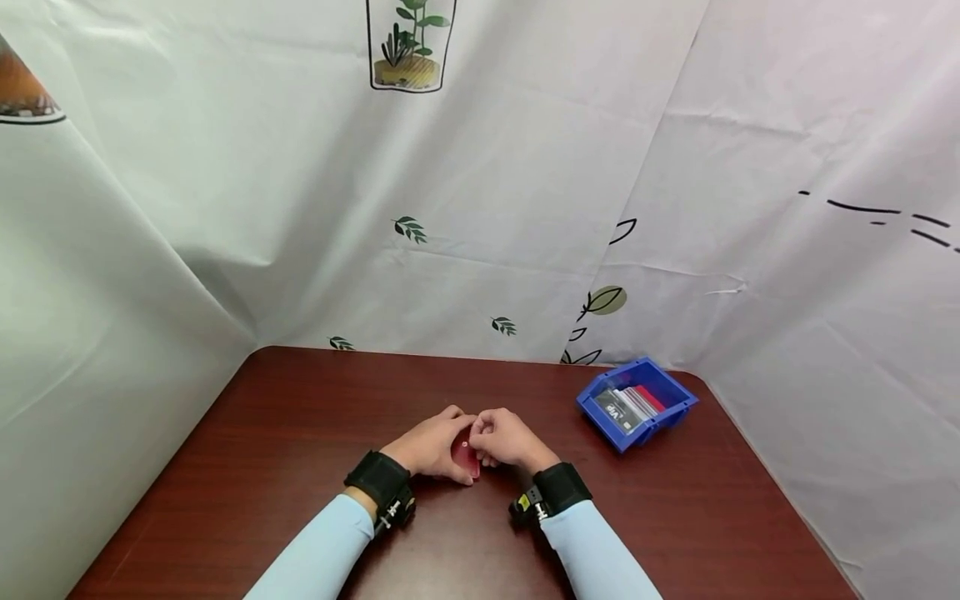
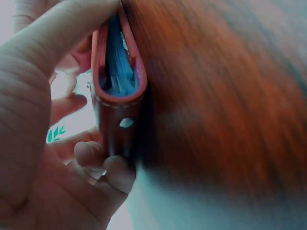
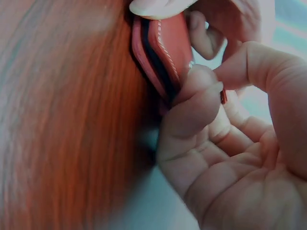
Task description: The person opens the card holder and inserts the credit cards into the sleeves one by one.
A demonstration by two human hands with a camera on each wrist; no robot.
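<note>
Between both hands is a small red leather card holder (image 1: 467,457) with white stitching along its edge. My left hand (image 1: 435,446) grips it, thumb along the near side and fingers round the far side. In the left wrist view, the end of the card holder (image 2: 109,120) shows a curved spine, a small round metal stud (image 2: 126,122) and thin layers inside. My right hand (image 1: 513,437) pinches at its right edge with thumb and index finger. A small red tip (image 3: 223,97) pokes out beside those fingers in the right wrist view; the part they pinch is mostly hidden.
On the dark red wooden table (image 1: 315,400), a blue plastic bin (image 1: 611,433) stands at the back right. Cards (image 1: 626,408) stand in it, one marked VIP, along with a red item. White patterned cloth (image 1: 480,167) hangs behind the table and on both sides.
</note>
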